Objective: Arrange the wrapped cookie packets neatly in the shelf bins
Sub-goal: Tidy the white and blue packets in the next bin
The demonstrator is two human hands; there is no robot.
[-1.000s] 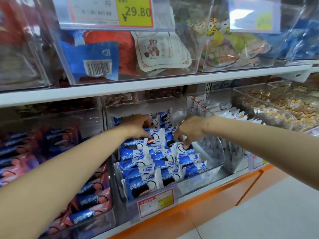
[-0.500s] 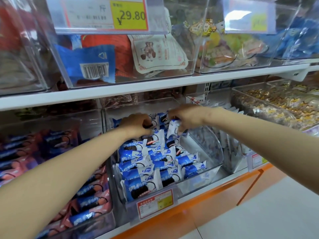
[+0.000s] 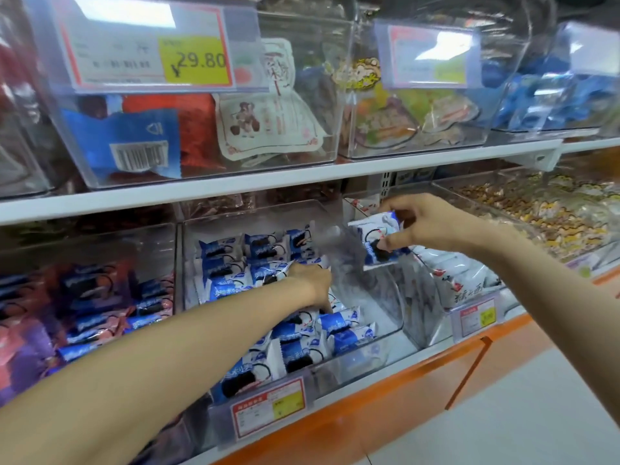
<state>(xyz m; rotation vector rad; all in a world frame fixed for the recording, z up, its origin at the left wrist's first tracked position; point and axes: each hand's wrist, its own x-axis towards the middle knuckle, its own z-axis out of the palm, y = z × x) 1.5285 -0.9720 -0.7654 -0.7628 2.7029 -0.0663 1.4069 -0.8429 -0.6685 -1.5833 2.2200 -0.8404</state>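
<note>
My left grip (image 3: 310,283): fingertips were buried among the binned cookie packets (image 3: 339,325), hold indeterminate. My right grip (image 3: 426,226) covered part of its pinched packet (image 3: 375,229). Both forearms were cropped by frame edges; price label (image 3: 268,406) print was illegible.

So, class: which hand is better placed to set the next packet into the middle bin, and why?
Right. The right hand pinches a packet just above the bin's bare right part. The left hand is down among the rows on the other side.
</note>
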